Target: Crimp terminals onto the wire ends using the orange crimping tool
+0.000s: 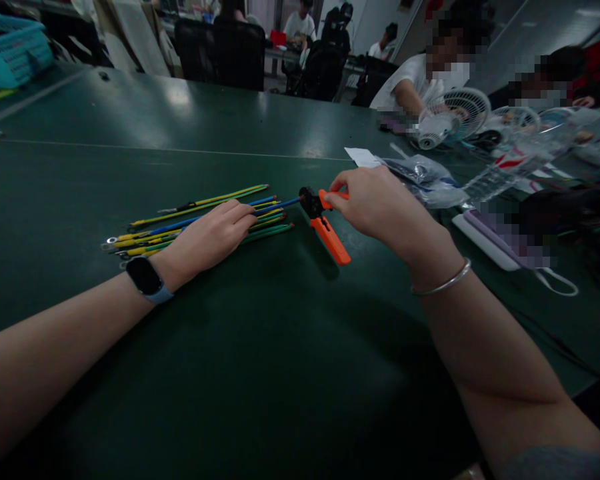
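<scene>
My left hand [213,233], a watch on its wrist, rests low over a bundle of cut wires [145,235]. Its fingers are closed on a blue wire [284,205], whose far end reaches the black jaws of a crimping tool [331,241]. My right hand [380,200] pinches the tool's upper orange handle between thumb and fingers. The lower orange handle stands apart, angled toward me. Yellow-green, blue and green wires lie roughly parallel under and around my left hand, some with metal ring lugs at their left ends. The wire tip inside the jaws is hidden.
Plastic bags [425,177], a clear bottle [500,177] and a phone with a white power bank [487,240] lie to the right. A white fan [455,113] stands beyond, near a seated person. A turquoise basket [15,50] sits far left.
</scene>
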Motion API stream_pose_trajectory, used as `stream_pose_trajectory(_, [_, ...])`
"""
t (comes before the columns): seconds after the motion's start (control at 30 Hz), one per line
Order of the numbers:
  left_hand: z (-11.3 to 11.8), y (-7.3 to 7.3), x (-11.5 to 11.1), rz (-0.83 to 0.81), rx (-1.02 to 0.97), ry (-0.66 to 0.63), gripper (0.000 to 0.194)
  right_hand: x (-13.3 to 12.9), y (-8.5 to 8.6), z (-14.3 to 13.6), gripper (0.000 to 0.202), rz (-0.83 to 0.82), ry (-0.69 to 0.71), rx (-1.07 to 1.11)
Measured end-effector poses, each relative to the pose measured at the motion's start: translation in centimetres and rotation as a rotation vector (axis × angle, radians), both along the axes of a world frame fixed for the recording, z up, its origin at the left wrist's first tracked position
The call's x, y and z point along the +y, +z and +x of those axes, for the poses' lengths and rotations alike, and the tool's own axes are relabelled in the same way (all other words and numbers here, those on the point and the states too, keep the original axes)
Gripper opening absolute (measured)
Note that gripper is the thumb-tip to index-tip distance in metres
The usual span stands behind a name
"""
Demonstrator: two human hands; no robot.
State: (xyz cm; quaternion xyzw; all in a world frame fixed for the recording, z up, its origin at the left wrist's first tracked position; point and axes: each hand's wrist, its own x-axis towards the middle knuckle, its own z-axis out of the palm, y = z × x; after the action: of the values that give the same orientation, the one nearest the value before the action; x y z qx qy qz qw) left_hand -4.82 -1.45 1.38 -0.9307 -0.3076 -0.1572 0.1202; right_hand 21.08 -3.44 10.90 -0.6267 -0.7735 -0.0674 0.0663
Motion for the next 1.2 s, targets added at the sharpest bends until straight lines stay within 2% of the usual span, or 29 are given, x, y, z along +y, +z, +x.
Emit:
stream_pose_trajectory(0.23, [-0.1, -0.5, 0.4, 0.059, -0.043, -0.053, 0.033, 0.0, -0.3, 0.1, 0.034, 0.022, -0.011, -0.055])
stream_pose_trajectory(0.43, [-0.1, -0.6, 0.4, 0.031, -0.080, -0.057, 0.030, 0.1, -0.8, 0.4, 0.034, 0.066, 0.014, -0.037])
stream_pose_trajectory(0.7, [-0.2, -0.5, 0.4, 0.100, -0.044, -0.083, 0.031, 0.1, -0.8, 0.2, 0.030, 0.076, 0.025, -0.080])
stream_pose_trajectory(0.87, [-0.2, -0.4, 0.3, 0.073, -0.046, -0.071, 0.030, 0.0, -1.0, 0.4, 0.031, 0.098, 0.045, -0.052])
stream_pose_trajectory(1.2, [-0.2, -0.6, 0.5, 0.029, -0.067, -0.030, 0.035, -0.2, 0.0, 0.0, 0.029, 0.023, 0.019, -0.106])
